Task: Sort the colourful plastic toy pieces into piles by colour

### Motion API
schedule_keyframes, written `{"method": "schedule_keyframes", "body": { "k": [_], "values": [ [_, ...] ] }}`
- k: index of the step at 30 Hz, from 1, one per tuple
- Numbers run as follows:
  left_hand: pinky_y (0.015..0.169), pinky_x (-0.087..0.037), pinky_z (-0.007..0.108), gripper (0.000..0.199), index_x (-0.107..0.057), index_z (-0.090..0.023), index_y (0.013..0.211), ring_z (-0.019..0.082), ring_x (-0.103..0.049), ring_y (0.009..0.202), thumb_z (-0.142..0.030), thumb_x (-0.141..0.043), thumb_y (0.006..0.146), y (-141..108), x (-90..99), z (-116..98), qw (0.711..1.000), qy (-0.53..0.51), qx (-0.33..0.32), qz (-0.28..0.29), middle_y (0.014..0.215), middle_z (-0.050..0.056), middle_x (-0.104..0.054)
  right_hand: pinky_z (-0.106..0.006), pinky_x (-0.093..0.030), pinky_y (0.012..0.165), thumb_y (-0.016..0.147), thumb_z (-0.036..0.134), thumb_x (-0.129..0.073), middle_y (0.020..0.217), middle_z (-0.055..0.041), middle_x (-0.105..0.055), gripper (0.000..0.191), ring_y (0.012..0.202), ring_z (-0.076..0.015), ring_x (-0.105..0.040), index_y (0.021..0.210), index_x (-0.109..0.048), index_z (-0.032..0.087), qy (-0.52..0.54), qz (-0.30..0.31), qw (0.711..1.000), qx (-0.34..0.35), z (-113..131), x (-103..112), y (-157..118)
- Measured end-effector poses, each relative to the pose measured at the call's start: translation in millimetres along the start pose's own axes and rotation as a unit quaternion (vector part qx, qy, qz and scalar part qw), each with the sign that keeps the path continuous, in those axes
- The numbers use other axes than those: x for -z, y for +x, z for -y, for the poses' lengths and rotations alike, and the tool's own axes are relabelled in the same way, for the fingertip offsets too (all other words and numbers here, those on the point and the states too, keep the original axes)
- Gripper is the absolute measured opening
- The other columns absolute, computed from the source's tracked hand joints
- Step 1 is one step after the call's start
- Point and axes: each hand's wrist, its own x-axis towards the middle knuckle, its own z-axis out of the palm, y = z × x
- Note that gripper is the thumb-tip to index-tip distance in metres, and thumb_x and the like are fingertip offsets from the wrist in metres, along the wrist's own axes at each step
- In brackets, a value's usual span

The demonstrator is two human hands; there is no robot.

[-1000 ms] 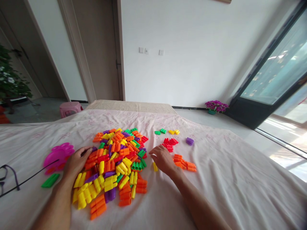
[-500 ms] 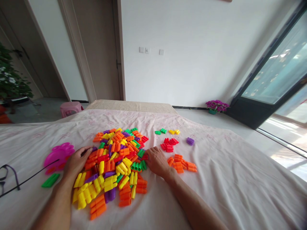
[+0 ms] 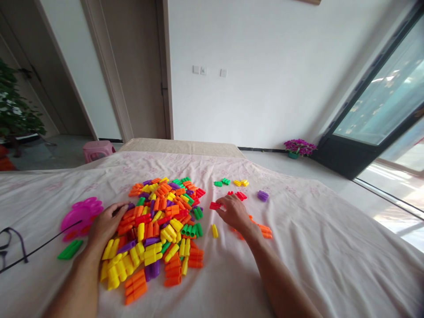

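A big heap of plastic building blocks [image 3: 159, 221], made of joined tubes in yellow, orange, red, green and purple, lies on the cloth. At the heap's left edge rests my left hand [image 3: 105, 225], thumb and forefinger apart, fingertips beside a purple block [image 3: 131, 206]. My right hand [image 3: 236, 213], right of the heap, pinches a red block [image 3: 214, 206] between its fingertips. Just behind it are more red blocks [image 3: 241, 195], partly hidden. Orange blocks [image 3: 266, 231] show past my right wrist. A lone yellow block [image 3: 215, 231] lies between heap and wrist.
Small green [image 3: 225, 181], yellow [image 3: 241, 183] and purple [image 3: 263, 195] groups lie farther back. To the left are a pink paw-shaped tray [image 3: 74, 221], a green block [image 3: 70, 249] and glasses [image 3: 15, 247]. The pale cloth [image 3: 314, 247] is wrinkled.
My right hand has moved away from the heap, right and back, carrying a red block to the red group. A yellow block now shows where that hand was. My left hand stays put.
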Motion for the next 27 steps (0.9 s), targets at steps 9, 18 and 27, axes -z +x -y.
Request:
{"method": "schedule_keyframes", "body": {
  "k": [9, 18, 27],
  "values": [
    [0.084, -0.049, 0.032, 0.049, -0.068, -0.026, 0.112, 0.025, -0.064, 0.104, -0.059, -0.048, 0.082, 3, -2.5, 4, 1.0, -0.006, 0.0, 0.005, 0.113, 0.004, -0.07, -0.032, -0.036, 0.078, 0.086, 0.025, -0.053, 0.103, -0.0078, -0.067, 0.024, 0.096, -0.0239, -0.051, 0.103, -0.069, 0.022, -0.091, -0.053, 0.983, -0.152, -36, 12, 0],
    [0.088, -0.047, 0.031, 0.046, -0.068, -0.027, 0.11, 0.024, -0.063, 0.106, -0.058, -0.049, 0.082, 1, -2.0, 0, 1.0, -0.021, -0.013, 0.003, 0.113, 0.002, -0.07, -0.029, -0.038, 0.084, 0.086, 0.024, -0.053, 0.104, -0.004, -0.069, 0.027, 0.102, -0.0219, -0.054, 0.109, -0.069, 0.024, 0.018, 0.0, 0.998, -0.06, 7, -10, 22],
    [0.084, -0.048, 0.03, 0.047, -0.069, -0.027, 0.111, 0.024, -0.065, 0.101, -0.057, -0.05, 0.081, 0, -1.4, -2, 1.0, -0.013, -0.009, -0.001, 0.11, 0.002, -0.072, -0.033, -0.037, 0.089, 0.09, 0.024, -0.048, 0.112, -0.0103, -0.067, 0.032, 0.111, -0.0241, -0.054, 0.119, -0.061, 0.02, -0.047, 0.079, 0.994, -0.061, 43, -53, 85]
  ]
}}
